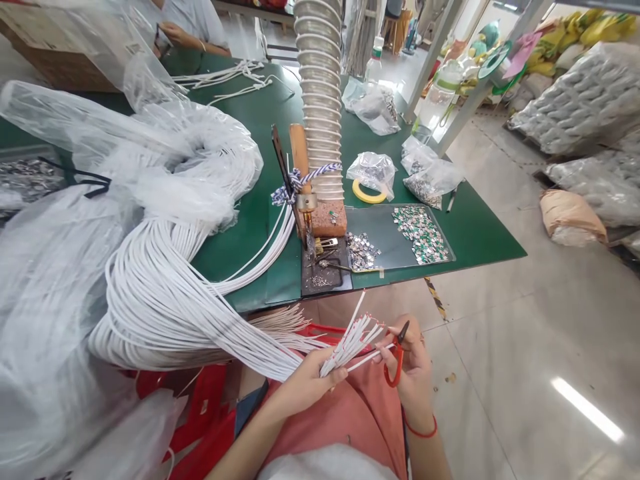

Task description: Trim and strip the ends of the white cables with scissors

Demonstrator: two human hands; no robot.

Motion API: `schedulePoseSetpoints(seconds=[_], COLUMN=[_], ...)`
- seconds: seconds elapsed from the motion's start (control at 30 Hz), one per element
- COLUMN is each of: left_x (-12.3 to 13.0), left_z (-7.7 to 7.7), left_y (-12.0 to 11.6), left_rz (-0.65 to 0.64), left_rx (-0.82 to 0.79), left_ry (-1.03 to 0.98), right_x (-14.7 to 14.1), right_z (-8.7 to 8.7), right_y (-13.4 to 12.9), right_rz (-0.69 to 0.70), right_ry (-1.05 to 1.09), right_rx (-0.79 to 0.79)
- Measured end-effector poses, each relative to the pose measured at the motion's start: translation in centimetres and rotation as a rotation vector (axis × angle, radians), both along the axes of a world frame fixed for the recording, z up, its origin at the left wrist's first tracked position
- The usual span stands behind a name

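Head view: near the green table (483, 239), the left hand (311, 379) grips a bundle of white cables (240, 333), apparently so their ends fan out; the right hand (414, 367) pinches one — red-handled scissors (399, 363) in the same grip, presumably for convenience. A ribbed hose (319, 100) obstructs the middle; plastic wrapping (45, 320) crowds the left.

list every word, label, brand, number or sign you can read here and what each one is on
No readable text anywhere in the picture.
Red-handled snips and white wires: no lettering shows.
Small metal-and-green parts: too small to read any marking.
Green-capped bottle: too small and blurred to tell.
Cardboard box: partly under plastic, nothing legible.
Black-and-yellow floor tape: stripes, no words visible.
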State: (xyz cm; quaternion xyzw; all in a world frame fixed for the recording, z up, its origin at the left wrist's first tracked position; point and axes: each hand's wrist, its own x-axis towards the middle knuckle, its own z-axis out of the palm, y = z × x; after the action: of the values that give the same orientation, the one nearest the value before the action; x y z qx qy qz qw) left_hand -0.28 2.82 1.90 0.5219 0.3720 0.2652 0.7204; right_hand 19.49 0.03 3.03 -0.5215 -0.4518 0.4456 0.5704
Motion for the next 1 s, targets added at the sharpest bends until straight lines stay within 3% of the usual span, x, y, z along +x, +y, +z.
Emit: schedulePoseSetpoints(seconds=[0.3,0.5,0.77,1.0], left_x=[0.8,0.8,0.7,0.4], left_z=[-0.4,-0.8,-0.8,-1.0], left_y=[0.3,0.2,0.4,0.3], left_rz=[0.054,0.069,0.165,0.145], left_rx=[-0.077,-0.158,-0.022,0.017], left_ry=[-0.026,-0.113,-0.033,-0.015], right_x=[-0.6,-2.7,-3.0,-1.9], right_z=[-0.3,-0.5,-0.8,-0.3], right_y=[0.4,-0.3,-0.3,-0.1], right_rz=[0.164,0.258,0.089,0.139], right_ry=[0.024,0.076,0.184,0.099], right_rx=[0.075,-0.035,-0.114,-0.058])
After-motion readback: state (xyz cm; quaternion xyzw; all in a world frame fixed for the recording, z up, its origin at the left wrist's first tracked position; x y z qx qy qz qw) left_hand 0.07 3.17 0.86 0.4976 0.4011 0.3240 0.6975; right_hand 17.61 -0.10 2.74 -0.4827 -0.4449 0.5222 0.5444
